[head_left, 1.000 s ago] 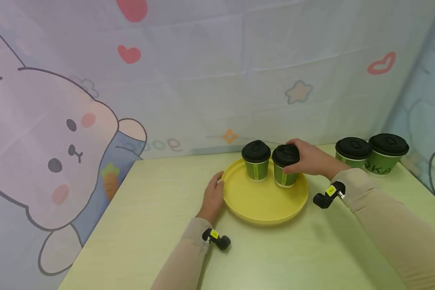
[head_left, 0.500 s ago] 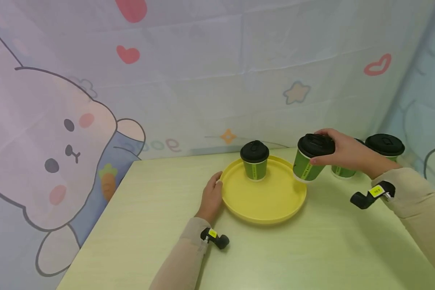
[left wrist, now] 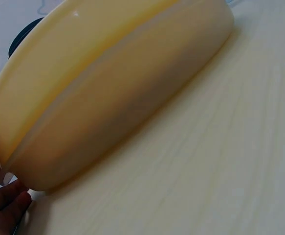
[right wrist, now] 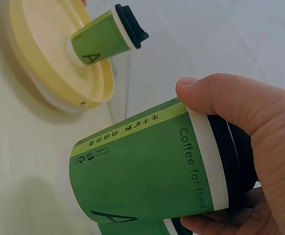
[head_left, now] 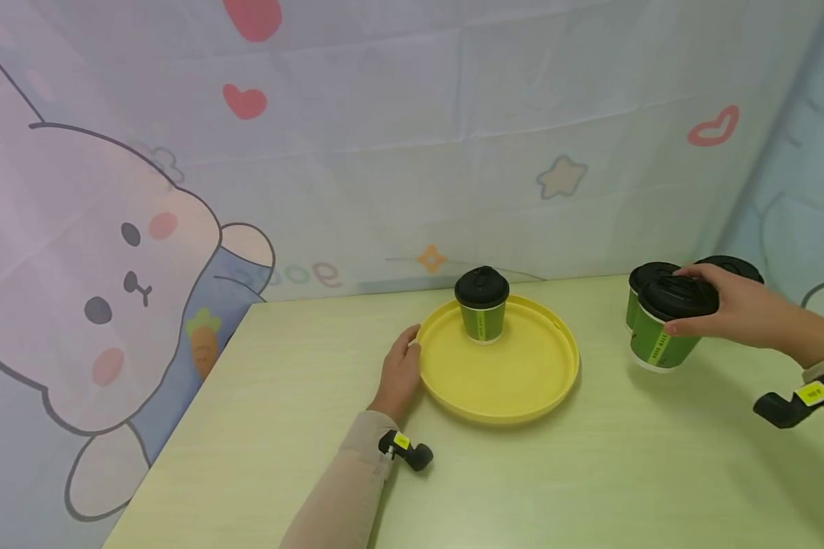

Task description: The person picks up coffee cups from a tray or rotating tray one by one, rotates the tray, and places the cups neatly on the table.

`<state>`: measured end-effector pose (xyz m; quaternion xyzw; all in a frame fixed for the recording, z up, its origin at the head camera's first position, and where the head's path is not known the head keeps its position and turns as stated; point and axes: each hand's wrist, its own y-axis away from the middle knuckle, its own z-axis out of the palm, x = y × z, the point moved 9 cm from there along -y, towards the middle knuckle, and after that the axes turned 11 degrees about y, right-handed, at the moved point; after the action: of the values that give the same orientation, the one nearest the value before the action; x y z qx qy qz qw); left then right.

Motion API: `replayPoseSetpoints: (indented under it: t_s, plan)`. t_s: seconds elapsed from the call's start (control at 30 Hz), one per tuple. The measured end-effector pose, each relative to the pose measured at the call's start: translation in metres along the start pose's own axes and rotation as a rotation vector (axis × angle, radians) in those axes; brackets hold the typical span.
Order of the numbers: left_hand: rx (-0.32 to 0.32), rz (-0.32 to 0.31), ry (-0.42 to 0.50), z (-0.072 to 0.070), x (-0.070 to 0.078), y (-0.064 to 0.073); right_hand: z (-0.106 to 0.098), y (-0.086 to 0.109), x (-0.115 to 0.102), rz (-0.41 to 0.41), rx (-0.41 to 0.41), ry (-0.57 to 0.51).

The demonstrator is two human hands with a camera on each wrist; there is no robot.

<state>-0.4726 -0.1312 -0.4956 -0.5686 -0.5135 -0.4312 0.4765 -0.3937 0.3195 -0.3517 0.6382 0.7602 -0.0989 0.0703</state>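
Observation:
My right hand [head_left: 745, 316] grips a green paper coffee cup [right wrist: 137, 166] round its black lid and upper rim. The cup is tilted, and in the head view it overlaps a second lidded cup [head_left: 634, 301] behind it. My left hand [head_left: 398, 374] holds the left rim of a round yellow tray [head_left: 501, 400], its fingertips right at the edge in the left wrist view. One green cup [head_left: 483, 320] with a black lid stands upright towards the back of the tray.
Another black-lidded cup [head_left: 735, 265] stands at the back right, mostly hidden by my right hand. The pale table [head_left: 522, 488] meets a printed cloth backdrop [head_left: 384, 191] behind the tray, with a further cloth at the right side.
My right hand has lifted the cup off the tray and carried it right, to the front of the cups at the back right. The left hand and tray have stayed in place.

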Motion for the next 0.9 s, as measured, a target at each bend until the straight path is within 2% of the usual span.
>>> replayPoseSetpoints:
  t_s: [0.33,0.73,0.9]
  plan:
    - [-0.001,-0.006,-0.008,0.000,-0.001,0.000,0.015,0.024,0.056,0.143,-0.030,0.023]
    - [-0.007,-0.004,0.002,-0.002,-0.003,-0.001,0.017,0.038,0.100,0.315,0.090,0.071]
    - [-0.012,-0.019,0.009,0.000,-0.006,-0.003,0.015,0.038,0.112,0.344,0.141,0.054]
